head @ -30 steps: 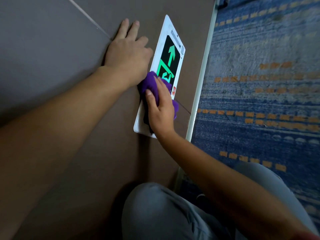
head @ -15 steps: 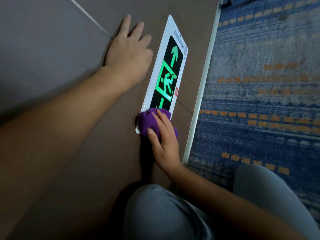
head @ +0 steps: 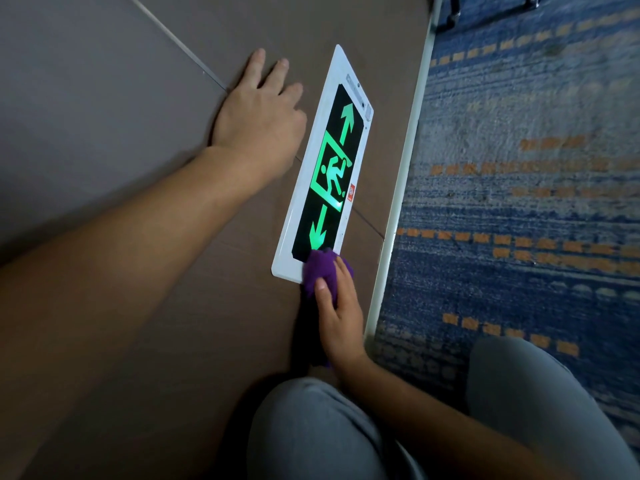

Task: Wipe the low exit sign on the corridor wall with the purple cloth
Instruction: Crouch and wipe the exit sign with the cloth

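Note:
The exit sign (head: pixel 329 174) is a long white-framed panel with a black face, a lit green running figure and two green arrows, fixed low on the brown wall. My right hand (head: pixel 341 313) presses the bunched purple cloth (head: pixel 320 268) against the sign's near corner, covering the tip of the near arrow. My left hand (head: pixel 259 116) lies flat on the wall beside the sign's far half, fingers spread, holding nothing.
The brown wall panels (head: pixel 138 306) have thin seams. A pale skirting strip (head: pixel 401 202) runs along the wall's foot. Blue carpet (head: pixel 519 202) with orange dashes lies to the right. My grey-trousered knees (head: pixel 311 434) are at the bottom. A dark metal frame leg (head: pixel 453 15) stands far off.
My right hand has slid the cloth from the sign's middle down to its near corner, uncovering the green figure and near arrow. My left hand has stayed on the wall.

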Motion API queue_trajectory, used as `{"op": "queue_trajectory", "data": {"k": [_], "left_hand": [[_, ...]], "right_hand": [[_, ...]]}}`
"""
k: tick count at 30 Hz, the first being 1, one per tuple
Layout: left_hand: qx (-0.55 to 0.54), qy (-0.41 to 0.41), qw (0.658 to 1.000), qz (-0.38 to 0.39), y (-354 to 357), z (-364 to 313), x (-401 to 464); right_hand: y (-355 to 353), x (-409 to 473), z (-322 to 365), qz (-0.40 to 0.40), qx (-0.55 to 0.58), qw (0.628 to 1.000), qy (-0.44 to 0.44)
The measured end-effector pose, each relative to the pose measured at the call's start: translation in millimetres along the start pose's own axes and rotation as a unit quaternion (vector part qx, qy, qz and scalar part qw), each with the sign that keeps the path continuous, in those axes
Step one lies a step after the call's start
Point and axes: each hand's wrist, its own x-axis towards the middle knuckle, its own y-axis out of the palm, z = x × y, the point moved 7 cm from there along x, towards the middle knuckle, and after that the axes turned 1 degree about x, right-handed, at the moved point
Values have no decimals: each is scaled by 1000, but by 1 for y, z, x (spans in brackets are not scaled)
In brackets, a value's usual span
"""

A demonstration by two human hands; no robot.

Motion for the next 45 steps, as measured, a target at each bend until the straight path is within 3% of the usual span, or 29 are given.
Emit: {"op": "queue_trajectory", "data": {"k": [4, 11, 16, 23, 34, 40, 45], "left_hand": [[0, -8, 1000, -6, 0, 0, 0], [13, -14, 1000, -22, 3, -6, -3], [68, -6, 997, -24, 9, -10, -3], [93, 1, 996, 8, 10, -10, -1], [119, 8, 993, 20, 6, -11, -4], [132, -32, 991, -1, -2, 8, -21], [120, -14, 993, 2, -4, 3, -18]], "right_hand": [[-11, 25, -1, -21, 2, 999, 41], [8, 1, 31, 51, -2, 997, -50], [10, 12, 39, 41, -27, 996, -79], [-3, 49, 30, 11, -46, 998, -49], [-1, 9, 5, 45, -40, 997, -44], [10, 27, 42, 41, -51, 992, -112], [14, 37, 50, 36, -110, 976, -185]]}}
